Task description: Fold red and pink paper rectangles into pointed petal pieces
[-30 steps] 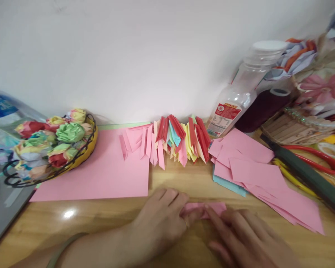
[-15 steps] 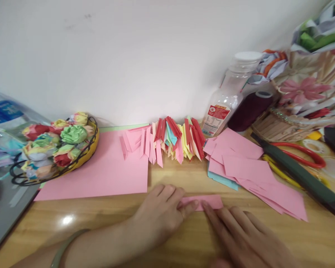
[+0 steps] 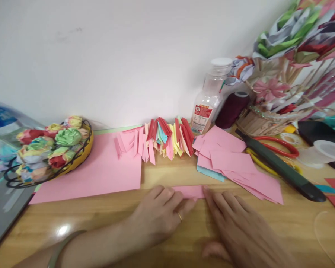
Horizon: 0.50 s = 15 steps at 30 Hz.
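Observation:
A narrow folded strip of pink paper (image 3: 190,191) lies flat on the wooden table in front of me. My left hand (image 3: 163,210) holds its left end, with curled fingers on top and the thumb along the near edge. At the strip's right end, my right hand (image 3: 234,227) lies spread with the index fingertip on the paper and the thumb apart on the wood. Loose pink rectangles (image 3: 231,162) are piled to the right, over a light blue piece (image 3: 210,173). Folded colored paper pieces (image 3: 170,137) stand in a row behind the strip.
A basket of paper flowers (image 3: 86,150) sits left on a large pink sheet (image 3: 108,167). A clear bottle (image 3: 206,100), a dark thread spool (image 3: 231,109), red-handled scissors (image 3: 284,145) and a dark green long tool (image 3: 284,169) are at the right.
The view has turned to the right. My right index fingertip has slid from the strip's middle to its right end. My left hand still holds the left end.

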Tool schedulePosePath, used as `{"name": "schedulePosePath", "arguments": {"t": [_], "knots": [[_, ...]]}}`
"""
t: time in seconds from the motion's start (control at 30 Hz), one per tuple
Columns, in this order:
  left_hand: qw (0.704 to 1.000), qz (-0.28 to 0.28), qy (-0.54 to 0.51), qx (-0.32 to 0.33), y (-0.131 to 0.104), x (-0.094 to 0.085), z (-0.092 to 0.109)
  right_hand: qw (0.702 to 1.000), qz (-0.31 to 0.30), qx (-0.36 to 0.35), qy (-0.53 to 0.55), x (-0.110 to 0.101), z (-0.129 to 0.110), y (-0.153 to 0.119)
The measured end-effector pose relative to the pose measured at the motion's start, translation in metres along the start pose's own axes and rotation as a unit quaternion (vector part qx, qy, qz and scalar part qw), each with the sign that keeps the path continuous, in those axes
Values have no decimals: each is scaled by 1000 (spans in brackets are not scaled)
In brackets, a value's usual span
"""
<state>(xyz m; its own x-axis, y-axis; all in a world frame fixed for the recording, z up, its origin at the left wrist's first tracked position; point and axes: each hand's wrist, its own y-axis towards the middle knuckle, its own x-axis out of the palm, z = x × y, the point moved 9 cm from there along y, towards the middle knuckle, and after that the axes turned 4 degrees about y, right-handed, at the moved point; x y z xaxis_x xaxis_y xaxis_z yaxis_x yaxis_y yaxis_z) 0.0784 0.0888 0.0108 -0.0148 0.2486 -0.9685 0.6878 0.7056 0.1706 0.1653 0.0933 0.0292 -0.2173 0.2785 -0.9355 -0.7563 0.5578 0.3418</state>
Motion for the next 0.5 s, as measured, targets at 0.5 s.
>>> {"name": "schedulePosePath", "arguments": {"t": [0.5], "knots": [[998,18,38,-48,-2,-1,-7,1000,4,-13,15,0,-14,12]]}}
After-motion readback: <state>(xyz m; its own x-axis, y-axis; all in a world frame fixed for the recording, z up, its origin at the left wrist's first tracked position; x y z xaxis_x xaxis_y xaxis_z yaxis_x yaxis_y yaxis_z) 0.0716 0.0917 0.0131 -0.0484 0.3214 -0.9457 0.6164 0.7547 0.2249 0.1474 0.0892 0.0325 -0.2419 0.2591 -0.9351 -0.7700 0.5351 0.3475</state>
